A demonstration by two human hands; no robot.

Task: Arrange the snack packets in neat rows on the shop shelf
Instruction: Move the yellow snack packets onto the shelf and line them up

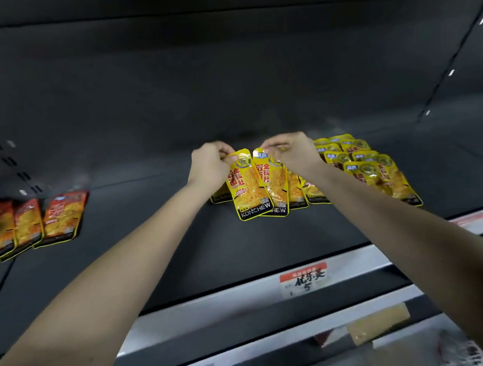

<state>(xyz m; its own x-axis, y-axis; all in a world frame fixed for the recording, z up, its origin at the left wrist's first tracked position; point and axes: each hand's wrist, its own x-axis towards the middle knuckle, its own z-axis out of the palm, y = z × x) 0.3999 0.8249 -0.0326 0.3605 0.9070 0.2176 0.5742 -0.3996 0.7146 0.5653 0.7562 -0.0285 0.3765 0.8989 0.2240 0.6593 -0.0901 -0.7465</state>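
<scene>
Two forearms; left hand, right hand, fingers tight on two yellow packets.

Front packet: white "KONCHEW" on the black bottom band, red "双面" and "金钱肚" higher up. Second packet, partly behind it: same "金钱肚", brand cut to "HEW". Price tag on the shelf rail: handwritten "优乐美" over "5"; its red header print is too blurred to read. Red packets at far left: unreadable.
</scene>
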